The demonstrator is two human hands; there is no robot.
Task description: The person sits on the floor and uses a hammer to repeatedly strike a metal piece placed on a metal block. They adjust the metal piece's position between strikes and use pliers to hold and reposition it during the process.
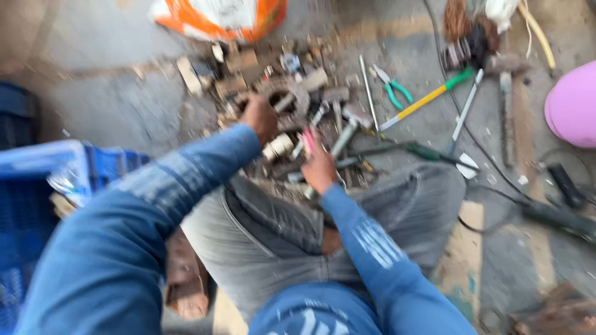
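Observation:
The view is blurred. My left hand [259, 116] reaches forward over a pile of metal parts and scrap [292, 93] on the concrete floor, fingers curled near a round metal part [285, 99]; whether it grips anything I cannot tell. Just in front of my knee, my right hand [318, 167] is closed on a thin pink-tipped tool [308, 141]. A pale cylindrical piece [277, 147] lies between the two hands. Both arms wear blue sleeves, and my grey-trousered leg [323, 217] is bent below them.
A blue plastic crate [37, 186] stands at the left. Green-handled pliers [394, 87], a yellow-and-green-handled tool [428, 98], screwdrivers and a hammer [506, 93] lie at the right. An orange-white sack [217, 15] sits at the top, a pink round object [574, 105] at the right edge, black cables [546, 211] nearby.

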